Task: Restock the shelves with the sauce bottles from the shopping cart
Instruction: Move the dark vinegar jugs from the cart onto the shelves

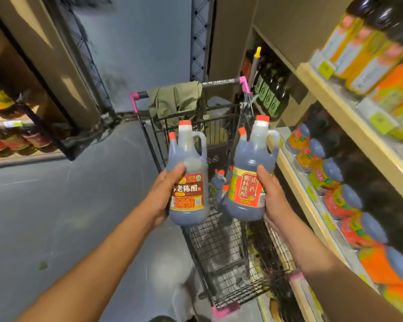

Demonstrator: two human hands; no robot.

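Observation:
My left hand [161,194] grips a dark sauce bottle [188,159] with a red cap and a brown label, held upright above the shopping cart [219,240]. My right hand [271,194] grips a second dark bottle [254,159] with a red and yellow label, also upright, close to the shelf on the right. Behind each held bottle a second red cap shows; whether my hands hold those too is unclear. Several more red-capped bottles [219,182] stand down in the cart between the two held ones.
Wooden shelves [312,205] on the right carry rows of orange-labelled bottles [330,175], with yellow-labelled dark bottles [368,52] above. A green cloth [175,98] hangs over the cart's pink-cornered handle. Another stocked shelf [14,140] stands at the left across the grey floor.

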